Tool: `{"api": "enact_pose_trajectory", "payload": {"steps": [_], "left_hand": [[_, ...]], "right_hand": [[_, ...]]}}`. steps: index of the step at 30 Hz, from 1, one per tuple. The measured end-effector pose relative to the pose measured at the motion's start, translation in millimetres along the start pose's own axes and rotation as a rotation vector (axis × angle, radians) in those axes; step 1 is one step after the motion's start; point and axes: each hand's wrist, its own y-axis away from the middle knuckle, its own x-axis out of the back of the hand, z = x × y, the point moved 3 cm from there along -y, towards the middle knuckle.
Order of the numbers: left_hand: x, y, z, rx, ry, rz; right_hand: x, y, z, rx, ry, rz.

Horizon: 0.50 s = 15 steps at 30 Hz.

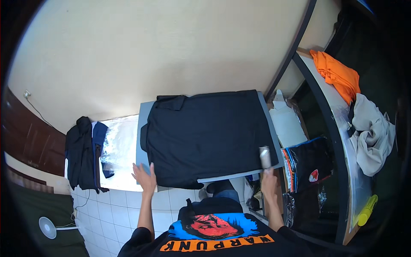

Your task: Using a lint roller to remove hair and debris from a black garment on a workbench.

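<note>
A black shirt (pixel 209 132) lies spread flat over a grey board (pixel 143 124), its collar toward the left and one short sleeve (pixel 170 103) at the far left corner. My right hand (pixel 268 184) is closed round the handle of a lint roller (pixel 265 157), whose pale roll rests on or just over the shirt's near right part. At the near left corner of the board, my left hand (pixel 146 177) has its fingers spread beside the shirt's other sleeve (pixel 177 177). It holds nothing; whether it touches the cloth I cannot tell.
Dark folded garments (pixel 80 154) and clear plastic bags (pixel 117 143) lie on the white table at left. To the right stand packed shirts (pixel 310 165) and a shelf (pixel 338 115) bearing an orange cloth (pixel 337 75), a grey cloth (pixel 372 132) and a yellow tube-shaped thing (pixel 367 210). A fan (pixel 48 227) stands lower left.
</note>
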Motion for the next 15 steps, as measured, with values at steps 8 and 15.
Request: {"api": "enact_pose_trajectory", "payload": {"steps": [8, 15], "left_hand": [[-3, -130, -46, 0.032, 0.430, 0.047], [-19, -141, -58, 0.129, 0.702, -0.299]], "right_hand": [[-68, 41, -215, 1.008, -0.407, -0.111], [-131, 53, -300, 1.105, -0.469, -0.381]]}}
